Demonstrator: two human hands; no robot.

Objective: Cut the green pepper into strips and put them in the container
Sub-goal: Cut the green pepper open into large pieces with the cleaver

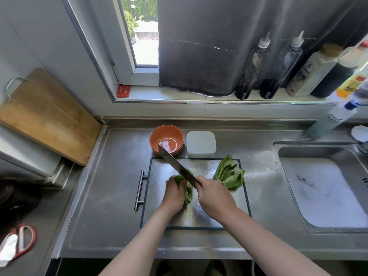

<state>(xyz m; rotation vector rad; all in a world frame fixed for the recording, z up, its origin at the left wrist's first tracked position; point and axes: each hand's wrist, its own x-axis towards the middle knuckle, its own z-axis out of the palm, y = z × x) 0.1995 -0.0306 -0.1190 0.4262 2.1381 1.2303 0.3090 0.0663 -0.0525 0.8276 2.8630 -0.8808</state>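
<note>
On the steel cutting board (229,208) lies a green pepper piece (188,193); my left hand (175,191) curls over it and holds it down. My right hand (212,194) grips the handle of a cleaver (175,163). The blade runs up and to the left over the pepper piece, its tip reaching the orange bowl. A larger opened pepper half (230,175) rests at the board's far right. A white lidded container (201,144) stands just behind the board.
Stacked orange bowls (166,139) sit left of the container. A sink (322,184) lies to the right, bottles (253,66) line the window sill, a wooden board (43,114) leans at the left, and red scissors (23,242) lie at lower left.
</note>
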